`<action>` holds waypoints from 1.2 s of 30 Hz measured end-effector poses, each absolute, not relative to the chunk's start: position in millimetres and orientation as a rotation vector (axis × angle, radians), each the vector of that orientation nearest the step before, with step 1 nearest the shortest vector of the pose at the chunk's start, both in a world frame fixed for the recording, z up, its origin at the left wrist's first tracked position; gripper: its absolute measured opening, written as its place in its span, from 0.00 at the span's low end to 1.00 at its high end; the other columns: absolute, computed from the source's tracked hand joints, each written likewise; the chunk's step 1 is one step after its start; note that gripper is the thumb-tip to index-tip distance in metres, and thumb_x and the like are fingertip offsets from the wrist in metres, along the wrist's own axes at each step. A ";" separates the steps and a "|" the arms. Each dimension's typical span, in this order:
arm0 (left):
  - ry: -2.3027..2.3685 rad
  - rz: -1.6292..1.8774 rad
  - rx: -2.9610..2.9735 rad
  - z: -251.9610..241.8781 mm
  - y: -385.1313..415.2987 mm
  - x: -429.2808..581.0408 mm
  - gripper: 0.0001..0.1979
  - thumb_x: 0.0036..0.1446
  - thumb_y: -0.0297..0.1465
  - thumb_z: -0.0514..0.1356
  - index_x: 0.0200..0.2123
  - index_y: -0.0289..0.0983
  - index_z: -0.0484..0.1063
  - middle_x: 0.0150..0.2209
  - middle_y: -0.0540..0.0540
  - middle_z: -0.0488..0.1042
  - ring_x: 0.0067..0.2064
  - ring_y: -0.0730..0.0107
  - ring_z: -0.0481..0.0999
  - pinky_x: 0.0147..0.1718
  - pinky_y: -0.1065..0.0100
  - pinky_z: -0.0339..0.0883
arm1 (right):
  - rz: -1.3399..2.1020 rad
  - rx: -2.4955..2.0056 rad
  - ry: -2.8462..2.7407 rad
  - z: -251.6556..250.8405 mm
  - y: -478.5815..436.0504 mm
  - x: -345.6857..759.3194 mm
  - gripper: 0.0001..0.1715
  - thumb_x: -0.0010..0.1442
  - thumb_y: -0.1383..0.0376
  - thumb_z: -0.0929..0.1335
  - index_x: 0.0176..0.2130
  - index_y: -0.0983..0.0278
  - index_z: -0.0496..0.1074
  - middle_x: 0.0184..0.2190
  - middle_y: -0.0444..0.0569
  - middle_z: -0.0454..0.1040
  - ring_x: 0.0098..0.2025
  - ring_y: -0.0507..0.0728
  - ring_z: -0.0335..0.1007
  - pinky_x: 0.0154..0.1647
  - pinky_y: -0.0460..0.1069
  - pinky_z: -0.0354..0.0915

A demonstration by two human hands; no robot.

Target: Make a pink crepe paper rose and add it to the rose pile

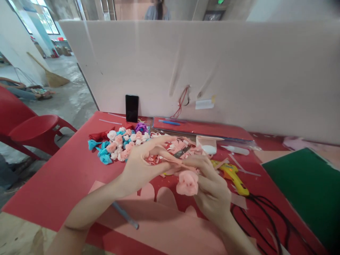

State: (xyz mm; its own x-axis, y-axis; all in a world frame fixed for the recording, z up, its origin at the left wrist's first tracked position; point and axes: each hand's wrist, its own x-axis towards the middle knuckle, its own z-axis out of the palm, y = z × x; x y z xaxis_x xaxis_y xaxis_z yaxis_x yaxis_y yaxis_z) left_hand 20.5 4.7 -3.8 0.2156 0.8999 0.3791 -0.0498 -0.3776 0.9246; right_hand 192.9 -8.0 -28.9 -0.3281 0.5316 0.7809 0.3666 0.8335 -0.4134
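My right hand [212,189] is closed around a pink fabric rose [187,182], held above the red table [61,173]. My left hand [143,161] pinches the loose end of the pink strip [172,162] that runs into the rose, its other fingers stretched out. Under my arms lies a pink sheet with a scalloped edge [159,216]. Behind my left hand sits a pile of finished small roses [119,143] in pink, white, blue, purple and red. Pink scraps [186,145] lie just beyond my fingers.
A yellow glue gun [233,175] with a black cord [268,212] lies right of my hands. A black phone [132,108] leans on the white partition [212,71]. A green sheet [305,187] is at right, a blue stick [126,216] under my left forearm, red chairs [29,129] at left.
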 end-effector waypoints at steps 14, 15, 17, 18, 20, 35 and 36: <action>0.580 1.393 2.147 -2.7 4.4 21.5 0.08 0.59 0.27 0.56 0.35 0.33 0.76 0.30 0.45 0.74 0.34 0.72 0.69 0.36 0.68 0.66 | 0.063 -0.641 -1.827 -33.7 -9.8 189.5 0.14 0.52 0.78 0.63 0.30 0.60 0.69 0.35 0.49 0.72 0.35 0.57 0.66 0.33 0.54 0.62; 0.586 1.389 2.163 -2.4 3.8 21.5 0.08 0.58 0.27 0.57 0.35 0.33 0.76 0.31 0.45 0.74 0.34 0.72 0.69 0.37 0.68 0.66 | 0.075 -0.644 -1.822 -34.3 -9.9 189.2 0.13 0.53 0.78 0.63 0.30 0.60 0.69 0.35 0.49 0.72 0.35 0.58 0.67 0.33 0.54 0.62; 0.595 1.397 2.192 -1.2 2.0 21.3 0.07 0.57 0.25 0.57 0.34 0.34 0.76 0.31 0.45 0.73 0.35 0.71 0.69 0.37 0.67 0.65 | 0.104 -0.654 -1.813 -35.9 -10.3 189.1 0.12 0.53 0.77 0.63 0.31 0.60 0.69 0.35 0.49 0.72 0.36 0.58 0.67 0.34 0.55 0.63; 0.597 1.408 2.206 -0.5 0.9 21.2 0.07 0.56 0.24 0.58 0.34 0.33 0.76 0.31 0.45 0.73 0.35 0.71 0.69 0.37 0.66 0.66 | 0.122 -0.659 -1.807 -36.8 -10.6 189.3 0.12 0.53 0.77 0.63 0.31 0.61 0.69 0.35 0.49 0.72 0.36 0.57 0.66 0.35 0.54 0.63; 0.597 1.421 2.234 1.2 -1.2 21.2 0.06 0.55 0.24 0.58 0.33 0.33 0.76 0.31 0.45 0.74 0.35 0.70 0.69 0.37 0.66 0.66 | 0.176 -0.665 -1.790 -38.4 -11.4 189.8 0.13 0.53 0.78 0.63 0.32 0.61 0.70 0.35 0.49 0.72 0.36 0.57 0.66 0.35 0.54 0.63; 0.670 1.394 2.275 4.8 -4.7 20.2 0.05 0.55 0.25 0.57 0.29 0.34 0.73 0.28 0.47 0.74 0.34 0.71 0.67 0.38 0.65 0.65 | 0.250 -0.691 -1.793 -39.1 -13.6 189.2 0.14 0.54 0.76 0.65 0.33 0.59 0.73 0.30 0.47 0.73 0.32 0.57 0.68 0.34 0.54 0.64; 0.673 1.390 2.276 4.8 -4.7 19.9 0.05 0.55 0.25 0.58 0.28 0.34 0.73 0.28 0.47 0.74 0.34 0.71 0.67 0.38 0.65 0.65 | 0.237 -0.686 -1.798 -38.2 -13.2 188.8 0.14 0.54 0.77 0.65 0.32 0.59 0.73 0.29 0.47 0.72 0.32 0.57 0.67 0.34 0.54 0.64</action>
